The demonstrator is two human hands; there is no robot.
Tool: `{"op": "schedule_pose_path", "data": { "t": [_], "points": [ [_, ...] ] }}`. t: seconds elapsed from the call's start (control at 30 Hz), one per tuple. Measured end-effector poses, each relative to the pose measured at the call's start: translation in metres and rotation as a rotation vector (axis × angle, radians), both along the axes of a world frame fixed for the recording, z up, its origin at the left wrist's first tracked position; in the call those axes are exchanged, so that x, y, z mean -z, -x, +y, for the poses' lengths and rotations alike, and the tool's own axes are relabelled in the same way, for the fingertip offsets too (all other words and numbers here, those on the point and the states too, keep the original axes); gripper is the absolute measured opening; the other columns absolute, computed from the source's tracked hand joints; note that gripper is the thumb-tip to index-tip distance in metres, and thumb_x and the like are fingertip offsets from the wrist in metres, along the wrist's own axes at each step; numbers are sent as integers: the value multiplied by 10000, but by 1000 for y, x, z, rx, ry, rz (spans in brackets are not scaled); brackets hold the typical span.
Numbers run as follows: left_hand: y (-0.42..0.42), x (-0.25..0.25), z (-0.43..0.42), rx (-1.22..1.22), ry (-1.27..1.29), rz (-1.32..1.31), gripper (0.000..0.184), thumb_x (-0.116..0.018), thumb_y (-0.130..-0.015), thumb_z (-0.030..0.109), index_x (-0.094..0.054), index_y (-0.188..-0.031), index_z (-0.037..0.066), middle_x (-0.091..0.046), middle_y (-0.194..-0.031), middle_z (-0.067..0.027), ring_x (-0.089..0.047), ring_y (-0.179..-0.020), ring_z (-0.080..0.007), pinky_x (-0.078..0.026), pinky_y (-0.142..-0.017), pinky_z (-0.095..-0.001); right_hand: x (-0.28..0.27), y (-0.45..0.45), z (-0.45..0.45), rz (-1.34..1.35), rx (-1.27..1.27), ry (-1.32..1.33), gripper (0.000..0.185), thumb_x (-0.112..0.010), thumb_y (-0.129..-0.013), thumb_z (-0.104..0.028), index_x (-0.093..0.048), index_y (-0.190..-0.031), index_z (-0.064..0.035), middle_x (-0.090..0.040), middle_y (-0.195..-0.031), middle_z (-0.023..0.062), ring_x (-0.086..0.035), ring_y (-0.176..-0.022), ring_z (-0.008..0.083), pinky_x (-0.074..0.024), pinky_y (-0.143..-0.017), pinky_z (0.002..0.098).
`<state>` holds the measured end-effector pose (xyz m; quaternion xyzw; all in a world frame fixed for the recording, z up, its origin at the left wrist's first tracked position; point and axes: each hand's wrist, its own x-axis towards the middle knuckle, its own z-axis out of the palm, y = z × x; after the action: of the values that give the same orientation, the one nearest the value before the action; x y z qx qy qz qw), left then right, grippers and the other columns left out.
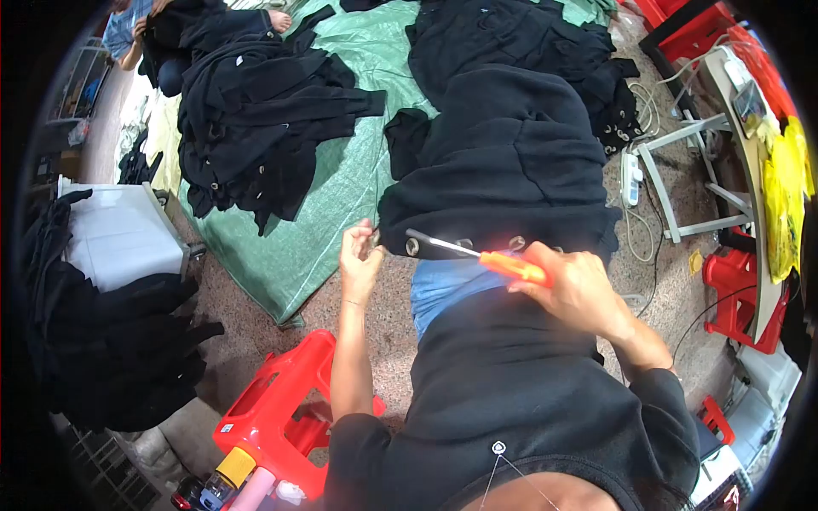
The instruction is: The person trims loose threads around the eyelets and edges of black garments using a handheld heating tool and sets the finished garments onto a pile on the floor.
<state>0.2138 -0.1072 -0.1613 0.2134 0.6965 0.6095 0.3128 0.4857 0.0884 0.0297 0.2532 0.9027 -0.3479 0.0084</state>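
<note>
My right hand (575, 285) is closed round the orange handle of a slim tool (509, 266) with a metal shaft and dark tip. The shaft points left over the black garment (520, 170) across my lap, and a reddish glow surrounds the handle. Along the garment's near edge sit several round metal-looking rings (412, 247). At the left end of that edge, my left hand (362, 260) is raised with its fingers curled together. What lies in those fingers, if anything, is too small to tell.
Piled black garments (256, 119) lie on a green sheet (341, 179). A red stool (281, 392) stands at my left, near a white bin (128, 234) and more black clothing (119, 349). At right are a power strip (630, 179), cables and a table (741, 153). Another person (128, 34) sits far left.
</note>
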Motion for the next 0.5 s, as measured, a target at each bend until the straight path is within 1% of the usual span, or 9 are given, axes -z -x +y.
{"op": "schedule_pose_path", "data": {
  "t": [0.07,0.1,0.17,0.2,0.23,0.3,0.33,0.47,0.5],
  "points": [
    [-16,-28,16,111,69,399,251,-652,-793,-24,-582,-1030,20,-585,-1096,-92,-572,-1012,-186,-484,-879,-309,0,-10,2,-26,49,-2,381,-655,-894,-430,-529,-927,-72,-658,-732,138,-672,-686,353,-517,-573,441],
    [-23,-44,20,201,99,407,254,-697,-789,20,-636,-1036,15,-589,-1081,-89,-590,-976,-185,-489,-867,-301,-2,-15,3,-62,72,6,380,-656,-894,-430,-529,-929,-74,-655,-729,137,-671,-686,355,-516,-575,444],
    [-39,-63,31,316,133,256,286,-735,-791,67,-657,-1061,17,-593,-1058,-75,-604,-898,-161,-492,-840,-281,-7,-22,3,-113,85,21,387,-650,-895,-440,-526,-922,-75,-651,-729,142,-671,-690,357,-512,-582,453],
    [-42,-65,35,345,147,216,361,-750,-807,90,-640,-1146,29,-599,-1038,-53,-599,-817,-122,-488,-796,-248,-8,-24,3,-112,90,20,387,-650,-895,-440,-526,-922,-75,-651,-729,142,-671,-690,357,-512,-582,453],
    [-41,-61,36,348,146,219,361,-750,-807,90,-640,-1146,29,-599,-1038,-53,-599,-817,-122,-488,-796,-248,-9,-25,2,-130,76,15,393,-645,-897,-445,-523,-916,-72,-650,-725,148,-669,-680,358,-510,-574,452],
    [-34,-45,32,343,160,-177,367,-743,-828,73,-614,-1169,39,-601,-1017,-23,-588,-802,-90,-487,-771,-233,-7,-27,1,-143,64,10,400,-640,-900,-450,-519,-909,-70,-650,-721,153,-668,-670,358,-508,-566,451],
    [-27,-42,30,370,147,-299,332,-738,-822,18,-591,-1118,50,-594,-985,4,-581,-803,-66,-483,-750,-219,-3,-28,-1,-136,55,-5,406,-637,-901,-451,-516,-900,-64,-643,-699,158,-663,-652,364,-504,-554,451],
    [-32,-43,22,243,73,-254,299,-715,-787,-79,-537,-977,69,-557,-913,25,-578,-797,-59,-480,-735,-210,-1,-27,-4,-96,17,9,419,-636,-903,-449,-517,-878,-48,-617,-629,164,-648,-605,379,-494,-524,448],
    [-34,-42,21,244,78,-250,299,-715,-787,-79,-537,-977,69,-557,-913,25,-578,-797,-59,-480,-735,-210,-1,-27,-5,-92,19,14,419,-636,-903,-449,-517,-878,-48,-617,-629,164,-648,-605,379,-494,-524,448]
  ]
}}
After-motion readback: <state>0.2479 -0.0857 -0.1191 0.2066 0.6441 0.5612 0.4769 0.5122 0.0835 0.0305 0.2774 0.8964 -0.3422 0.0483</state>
